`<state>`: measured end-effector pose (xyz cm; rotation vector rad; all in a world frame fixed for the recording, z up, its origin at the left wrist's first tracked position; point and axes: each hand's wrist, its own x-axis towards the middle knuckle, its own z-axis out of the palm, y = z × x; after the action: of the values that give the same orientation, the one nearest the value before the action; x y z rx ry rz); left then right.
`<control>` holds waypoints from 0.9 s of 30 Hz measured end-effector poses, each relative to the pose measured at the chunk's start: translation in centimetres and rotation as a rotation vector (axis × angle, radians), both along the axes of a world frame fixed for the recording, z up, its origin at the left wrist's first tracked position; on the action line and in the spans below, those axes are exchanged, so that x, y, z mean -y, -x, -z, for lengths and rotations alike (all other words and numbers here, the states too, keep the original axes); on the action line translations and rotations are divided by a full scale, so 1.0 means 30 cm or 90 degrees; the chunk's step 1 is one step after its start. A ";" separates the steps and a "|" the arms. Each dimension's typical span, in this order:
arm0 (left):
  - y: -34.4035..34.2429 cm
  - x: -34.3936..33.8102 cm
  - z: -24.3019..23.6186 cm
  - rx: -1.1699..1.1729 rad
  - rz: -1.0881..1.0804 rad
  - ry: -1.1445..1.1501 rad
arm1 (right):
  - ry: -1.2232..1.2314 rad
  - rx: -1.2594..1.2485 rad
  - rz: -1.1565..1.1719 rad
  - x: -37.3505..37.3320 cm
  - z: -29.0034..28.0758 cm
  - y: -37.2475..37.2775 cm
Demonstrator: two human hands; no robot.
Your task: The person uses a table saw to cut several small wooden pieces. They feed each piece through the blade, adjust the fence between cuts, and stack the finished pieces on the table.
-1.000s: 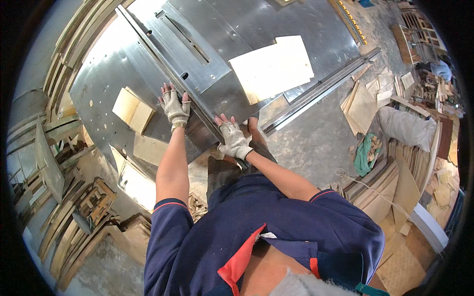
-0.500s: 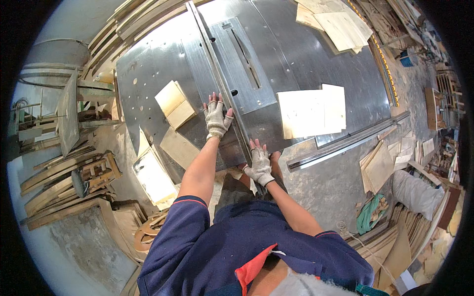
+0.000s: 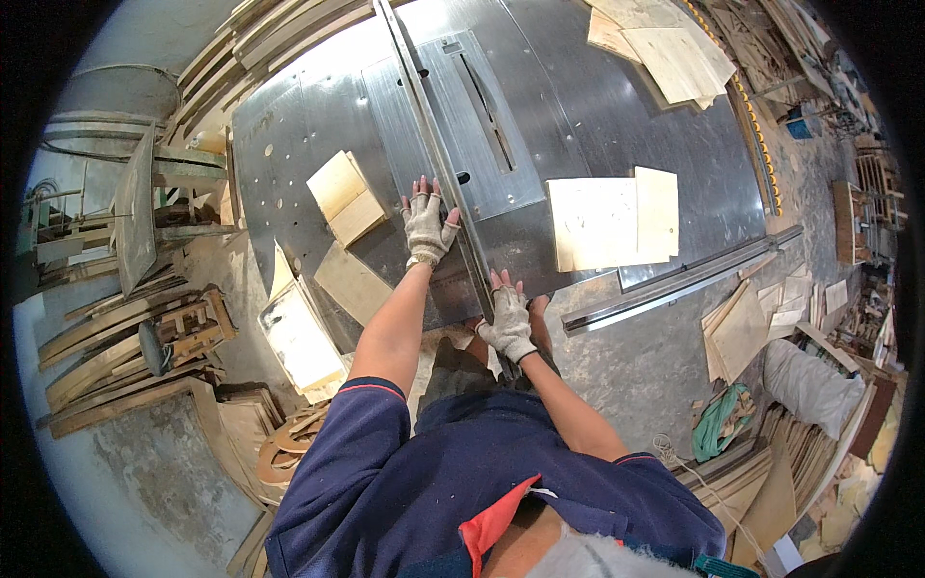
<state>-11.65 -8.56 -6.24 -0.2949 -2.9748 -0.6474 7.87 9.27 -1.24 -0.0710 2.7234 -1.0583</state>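
A long metal rail [image 3: 429, 120] runs lengthwise across the dark metal saw table [image 3: 636, 135], beside the slotted insert plate [image 3: 487, 120]. In a worn fingerless glove, my left hand [image 3: 429, 231] lies spread on the table along the rail's left side, its thumb against the rail. My right hand [image 3: 508, 320], gloved the same way, rests at the rail's near end with its fingers stretched forward. A small stack of wood pieces [image 3: 345, 197] lies left of my left hand. Pale thin boards [image 3: 593, 223] overlap on the table to the right.
More thin panels [image 3: 674, 63] lie at the table's far right. A metal guide bar [image 3: 674, 284] runs along the near right edge. Stacked curved wood [image 3: 125, 356] fills the left floor. Leaning boards [image 3: 737, 332] and a stuffed sack [image 3: 814, 385] stand at the right.
The whole view has shifted slightly. Both hands stay in the same places at the rail, and the boards have not moved on the table.
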 end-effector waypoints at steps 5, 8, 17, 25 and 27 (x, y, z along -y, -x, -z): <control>-0.001 0.001 0.001 -0.025 0.006 -0.013 | 0.004 0.016 0.003 0.001 0.001 -0.001; -0.002 0.001 0.000 -0.023 0.005 -0.015 | -0.006 0.013 0.000 0.002 0.005 -0.002; -0.001 0.003 0.013 -0.018 0.003 -0.019 | 0.007 0.014 0.009 0.004 0.014 -0.007; 0.008 0.008 0.027 -0.021 0.000 0.038 | 0.010 -0.010 0.004 0.001 0.010 0.007; 0.009 0.009 0.033 0.003 -0.002 0.039 | 0.016 -0.008 0.025 -0.007 0.006 0.001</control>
<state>-11.91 -8.82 -7.22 -0.2938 -3.0030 -0.5577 7.84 9.48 -1.42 -0.0283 2.7333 -1.1067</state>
